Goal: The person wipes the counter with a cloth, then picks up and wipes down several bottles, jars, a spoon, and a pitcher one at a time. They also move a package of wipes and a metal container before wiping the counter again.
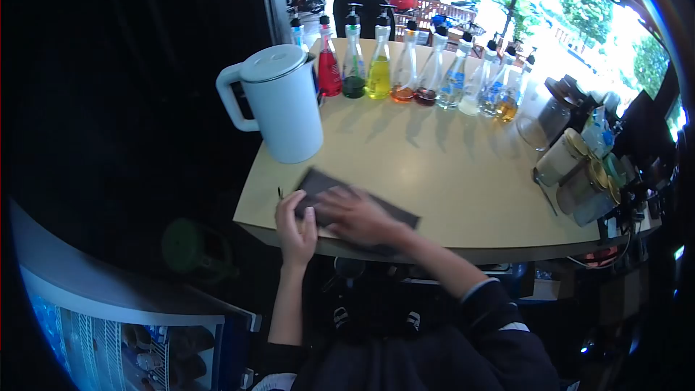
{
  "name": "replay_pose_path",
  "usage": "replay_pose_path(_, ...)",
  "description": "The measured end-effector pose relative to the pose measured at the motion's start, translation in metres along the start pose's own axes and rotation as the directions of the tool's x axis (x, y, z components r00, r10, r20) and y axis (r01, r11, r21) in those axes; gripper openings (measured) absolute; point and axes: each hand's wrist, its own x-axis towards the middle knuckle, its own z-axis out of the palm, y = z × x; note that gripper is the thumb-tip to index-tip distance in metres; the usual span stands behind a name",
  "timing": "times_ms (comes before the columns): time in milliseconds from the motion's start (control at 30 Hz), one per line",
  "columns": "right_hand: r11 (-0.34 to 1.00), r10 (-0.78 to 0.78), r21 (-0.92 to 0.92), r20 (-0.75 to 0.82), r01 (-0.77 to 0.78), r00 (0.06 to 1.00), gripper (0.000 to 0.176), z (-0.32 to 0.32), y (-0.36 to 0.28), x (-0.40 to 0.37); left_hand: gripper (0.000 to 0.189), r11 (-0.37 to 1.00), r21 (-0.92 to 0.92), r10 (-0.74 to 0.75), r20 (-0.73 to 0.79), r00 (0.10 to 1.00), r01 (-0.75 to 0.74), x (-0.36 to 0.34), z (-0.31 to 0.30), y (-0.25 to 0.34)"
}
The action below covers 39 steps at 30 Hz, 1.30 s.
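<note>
A dark, flat, rectangular piece (391, 211), like a folder or folded cloth, lies slanted along the table's near edge. My right hand (356, 217) rests flat over its middle, fingers spread and smeared by motion. At its left end my left hand (295, 230) grips the edge, thumb on top and fingers curled around the side. A thin dark tip (280, 192) pokes out beside the left fingers; I cannot tell what it belongs to. Just behind stands a white lidded pitcher (286, 112), its handle to the left.
Pump bottles of coloured liquid (378, 72) line the table's (434, 174) far edge. Lidded jars (579, 181) and a spoon (544, 194) sit at the right, near cables. Below left is a glass-fronted cooler (137, 347). A black chair (362, 11) stands beyond the table.
</note>
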Motion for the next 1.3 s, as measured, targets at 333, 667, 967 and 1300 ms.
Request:
replay_pose_path(333,0.396,0.813,-0.385,-0.276,-0.834,0.513,0.05,-0.081,0.163,-0.153,0.035,0.988,0.123,0.073,0.169,0.983,-0.094,0.001,0.062,0.027)
replay_pose_path(667,0.934,0.331,-0.121,-0.055,-0.335,0.942,0.05,-0.008,0.14,0.049,0.035,0.998,0.067,-0.024,0.142,0.99,0.014,-0.003,0.065,0.021)
replay_pose_path(967,0.176,0.904,-0.135,-0.371,-0.975,0.214,0.061,-0.123,0.252,-0.187,0.034,0.995,0.097,-0.023,0.09,0.996,0.014,-0.004,0.069,0.022)
replay_pose_path(1300,0.946,0.272,-0.154,-0.092,-0.284,0.958,0.048,-0.053,0.029,-0.143,0.031,0.998,-0.007,-0.063,0.071,0.995,0.064,-0.009,0.067,0.022)
